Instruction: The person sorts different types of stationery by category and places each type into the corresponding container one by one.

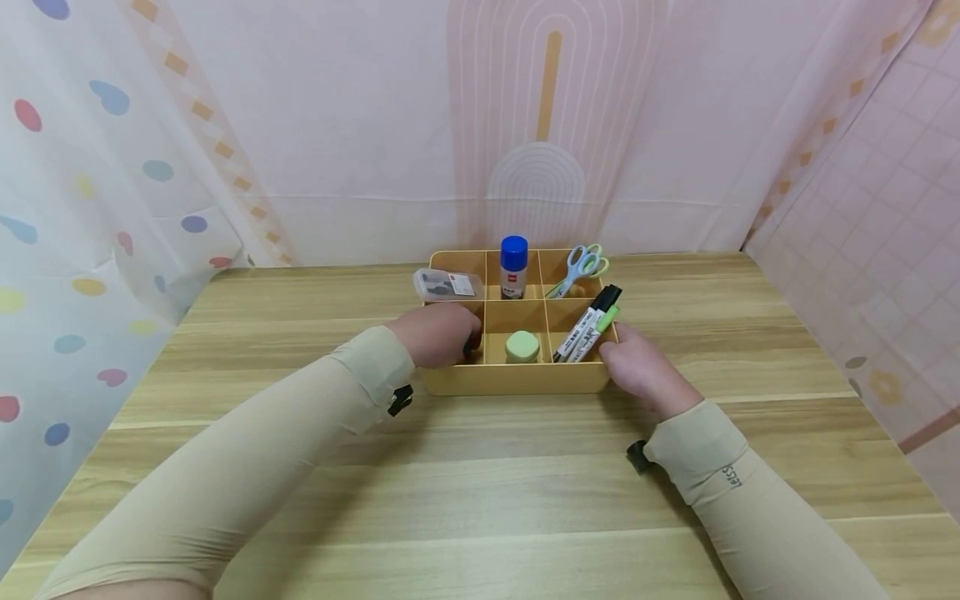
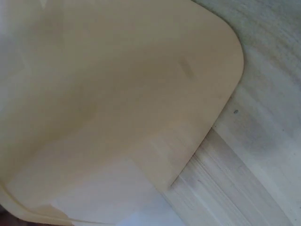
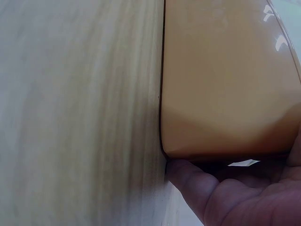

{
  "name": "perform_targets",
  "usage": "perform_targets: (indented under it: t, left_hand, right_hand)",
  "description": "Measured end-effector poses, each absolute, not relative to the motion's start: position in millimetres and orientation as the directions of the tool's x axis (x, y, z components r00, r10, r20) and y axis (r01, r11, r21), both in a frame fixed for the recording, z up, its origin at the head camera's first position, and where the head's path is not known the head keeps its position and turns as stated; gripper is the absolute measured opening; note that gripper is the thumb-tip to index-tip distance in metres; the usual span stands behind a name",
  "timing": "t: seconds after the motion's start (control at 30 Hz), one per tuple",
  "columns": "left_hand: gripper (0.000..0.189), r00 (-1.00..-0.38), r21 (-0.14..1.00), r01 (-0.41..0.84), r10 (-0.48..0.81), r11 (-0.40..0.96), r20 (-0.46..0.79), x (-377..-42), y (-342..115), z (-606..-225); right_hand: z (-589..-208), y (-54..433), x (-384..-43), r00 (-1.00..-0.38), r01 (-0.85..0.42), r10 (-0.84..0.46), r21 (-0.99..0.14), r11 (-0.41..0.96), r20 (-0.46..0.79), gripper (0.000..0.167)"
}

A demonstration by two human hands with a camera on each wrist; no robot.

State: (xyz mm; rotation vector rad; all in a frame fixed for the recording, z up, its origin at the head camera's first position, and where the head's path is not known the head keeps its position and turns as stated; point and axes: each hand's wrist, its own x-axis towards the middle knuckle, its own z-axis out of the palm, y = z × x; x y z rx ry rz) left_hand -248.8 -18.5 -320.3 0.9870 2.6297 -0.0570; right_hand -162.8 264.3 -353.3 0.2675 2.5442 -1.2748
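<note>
A yellow organizer box (image 1: 517, 380) with several compartments stands on the table. My left hand (image 1: 441, 335) reaches over its left wall into the front left compartment. A small black object (image 1: 470, 347) shows at its fingertips; its kind is hidden. My right hand (image 1: 647, 371) grips the box's right end near the front corner. In the right wrist view, the fingers (image 3: 193, 181) lie along the box's side (image 3: 230, 89), low by the table. The left wrist view holds only the box's outer wall (image 2: 141, 80) and the tabletop; the hand itself is mostly out of sight.
A clear case (image 1: 448, 285) lies tilted over the back left compartment. A blue-capped glue bottle (image 1: 513, 267) stands back middle, scissors (image 1: 581, 265) back right. Front middle holds a pale green rounded item (image 1: 522, 347); front right, several markers (image 1: 588, 327). A curtain (image 1: 360, 125) hangs behind.
</note>
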Motion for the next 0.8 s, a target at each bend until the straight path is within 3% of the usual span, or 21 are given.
perform_targets:
  t: [0.8]
  left_hand:
    - [0.009,-0.684,-0.006,0.688,0.646,0.725,-0.338,-251.7,-14.9,-322.6]
  right_hand:
    - [-353.5,264.7,-162.2,-0.951,0.27,0.052,-0.736,0.621,-0.305,0.062]
